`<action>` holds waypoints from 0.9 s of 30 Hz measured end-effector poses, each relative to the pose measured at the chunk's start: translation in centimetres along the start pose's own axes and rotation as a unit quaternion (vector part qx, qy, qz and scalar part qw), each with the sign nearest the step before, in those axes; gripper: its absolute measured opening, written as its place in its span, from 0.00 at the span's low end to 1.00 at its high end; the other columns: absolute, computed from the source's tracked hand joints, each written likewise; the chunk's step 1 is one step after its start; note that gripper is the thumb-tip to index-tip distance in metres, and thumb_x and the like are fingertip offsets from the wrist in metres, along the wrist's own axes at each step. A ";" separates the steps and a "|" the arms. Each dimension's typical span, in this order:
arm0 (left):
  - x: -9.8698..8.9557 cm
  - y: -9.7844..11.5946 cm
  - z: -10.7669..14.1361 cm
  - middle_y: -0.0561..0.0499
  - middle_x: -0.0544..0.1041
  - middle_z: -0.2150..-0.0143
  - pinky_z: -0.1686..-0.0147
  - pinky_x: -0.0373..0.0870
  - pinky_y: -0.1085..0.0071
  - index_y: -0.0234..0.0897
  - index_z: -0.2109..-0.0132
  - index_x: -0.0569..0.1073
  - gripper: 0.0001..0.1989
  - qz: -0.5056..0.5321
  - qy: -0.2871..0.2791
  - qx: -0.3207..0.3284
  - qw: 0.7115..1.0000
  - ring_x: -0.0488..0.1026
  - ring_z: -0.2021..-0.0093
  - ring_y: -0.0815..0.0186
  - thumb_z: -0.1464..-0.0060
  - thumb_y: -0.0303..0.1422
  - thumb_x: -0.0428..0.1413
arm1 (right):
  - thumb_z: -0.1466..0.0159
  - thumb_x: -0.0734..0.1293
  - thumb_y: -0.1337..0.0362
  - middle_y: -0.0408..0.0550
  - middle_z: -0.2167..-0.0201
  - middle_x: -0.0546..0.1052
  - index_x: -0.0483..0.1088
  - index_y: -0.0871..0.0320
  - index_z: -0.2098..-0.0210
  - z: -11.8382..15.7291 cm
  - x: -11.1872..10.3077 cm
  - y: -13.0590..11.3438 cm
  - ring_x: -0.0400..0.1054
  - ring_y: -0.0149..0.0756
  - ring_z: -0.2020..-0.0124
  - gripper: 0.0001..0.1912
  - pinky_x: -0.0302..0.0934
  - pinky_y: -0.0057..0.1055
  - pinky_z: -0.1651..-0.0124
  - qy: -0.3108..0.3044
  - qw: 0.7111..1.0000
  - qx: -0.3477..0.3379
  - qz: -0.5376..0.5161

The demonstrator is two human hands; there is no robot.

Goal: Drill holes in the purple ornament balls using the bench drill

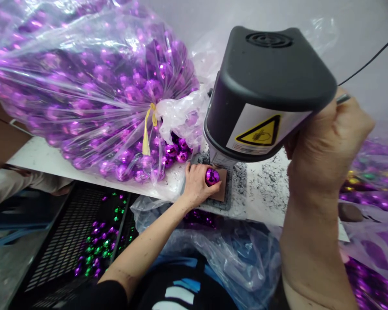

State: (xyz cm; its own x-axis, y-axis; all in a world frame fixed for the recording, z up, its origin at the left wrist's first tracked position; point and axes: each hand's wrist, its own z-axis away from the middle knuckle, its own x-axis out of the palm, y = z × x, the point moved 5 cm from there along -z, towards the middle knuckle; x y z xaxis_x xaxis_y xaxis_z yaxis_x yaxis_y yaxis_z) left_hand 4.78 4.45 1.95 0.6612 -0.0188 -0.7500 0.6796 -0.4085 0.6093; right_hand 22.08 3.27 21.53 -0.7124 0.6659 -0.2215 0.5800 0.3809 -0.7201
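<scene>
My left hand (198,183) is closed on a shiny purple faceted bead (212,177), pinched between thumb and fingers. It rests over a small brown block (222,189) on the base of a black bench press (274,77) that bears a yellow warning label (260,130). The press head overhangs the bead, and its lower working part is mostly hidden. My right hand (336,133) is wrapped in a fist at the right side of the press head. A short metal end of the lever (342,99) shows beside it; the grip itself is hidden.
A big clear bag (93,86) of purple beads, tied with yellow string, leans at the left. Black crates (58,241) hold purple and green beads below. Dark specks cover the white table (265,189). More bagged beads (371,275) lie right. A person's sleeve (6,189) shows left.
</scene>
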 end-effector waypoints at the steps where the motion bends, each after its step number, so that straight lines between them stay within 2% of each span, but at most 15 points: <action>1: -0.1 0.0 0.0 0.49 0.76 0.56 0.32 0.50 0.47 0.41 0.57 0.70 0.18 0.002 -0.001 -0.002 1.000 0.70 0.50 0.54 0.49 0.38 0.67 | 0.32 0.59 0.41 0.37 0.80 0.56 0.57 0.61 0.74 0.2 -0.1 -0.2 0.53 0.17 0.79 0.29 0.47 0.22 0.74 0.009 1.000 -0.009 0.011; 4: -0.2 0.1 0.0 0.49 0.76 0.55 0.32 0.51 0.47 0.41 0.55 0.70 0.18 0.013 -0.002 -0.005 1.000 0.70 0.49 0.54 0.50 0.37 0.67 | 0.30 0.59 0.47 0.38 0.80 0.55 0.59 0.62 0.74 1.5 -0.8 -1.3 0.50 0.17 0.77 0.26 0.46 0.24 0.71 0.050 0.993 -0.067 0.078; 7: -0.3 0.2 0.0 0.49 0.77 0.53 0.33 0.53 0.47 0.42 0.54 0.70 0.18 0.025 -0.006 -0.007 1.000 0.70 0.48 0.53 0.50 0.35 0.66 | 0.29 0.60 0.58 0.40 0.77 0.62 0.65 0.62 0.72 3.9 -1.5 -2.2 0.54 0.17 0.75 0.18 0.49 0.24 0.70 0.079 0.978 -0.140 0.131; 12: -0.2 0.2 0.1 0.48 0.77 0.54 0.33 0.53 0.46 0.41 0.54 0.71 0.18 0.030 -0.006 -0.017 0.999 0.71 0.49 0.53 0.50 0.36 0.67 | 0.35 0.64 0.64 0.41 0.75 0.69 0.71 0.58 0.65 7.8 -2.2 -1.2 0.61 0.22 0.76 0.05 0.56 0.27 0.72 0.101 0.972 -0.180 0.115; 15: -0.3 0.3 0.1 0.49 0.77 0.55 0.33 0.53 0.45 0.41 0.54 0.71 0.18 0.032 -0.003 -0.019 0.999 0.71 0.50 0.53 0.50 0.35 0.67 | 0.37 0.64 0.67 0.42 0.74 0.70 0.73 0.56 0.60 9.4 -2.1 -0.6 0.66 0.26 0.73 0.07 0.61 0.29 0.70 0.081 0.965 -0.213 0.127; 19: -0.2 0.3 0.2 0.48 0.77 0.54 0.34 0.54 0.45 0.42 0.54 0.71 0.18 0.022 -0.005 -0.020 1.000 0.70 0.48 0.51 0.50 0.36 0.67 | 0.39 0.64 0.70 0.42 0.72 0.71 0.73 0.53 0.55 10.5 -2.0 -0.1 0.68 0.27 0.70 0.14 0.61 0.28 0.70 0.041 0.968 -0.203 0.139; 27: -0.1 0.2 0.2 0.48 0.77 0.54 0.35 0.56 0.47 0.42 0.54 0.72 0.18 0.025 -0.002 -0.025 0.999 0.70 0.47 0.50 0.51 0.37 0.67 | 0.40 0.65 0.67 0.43 0.71 0.71 0.73 0.53 0.54 11.5 -2.0 1.4 0.70 0.32 0.66 0.15 0.66 0.32 0.65 0.045 0.965 -0.221 0.131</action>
State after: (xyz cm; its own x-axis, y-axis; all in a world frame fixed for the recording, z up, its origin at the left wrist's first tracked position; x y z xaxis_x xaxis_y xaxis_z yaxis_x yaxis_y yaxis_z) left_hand 4.78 4.21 2.16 0.6942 -0.0414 -0.7186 0.6605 -0.3602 0.6588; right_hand 19.78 -4.84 13.39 -0.4927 0.8223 -0.2847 0.8616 0.4150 -0.2924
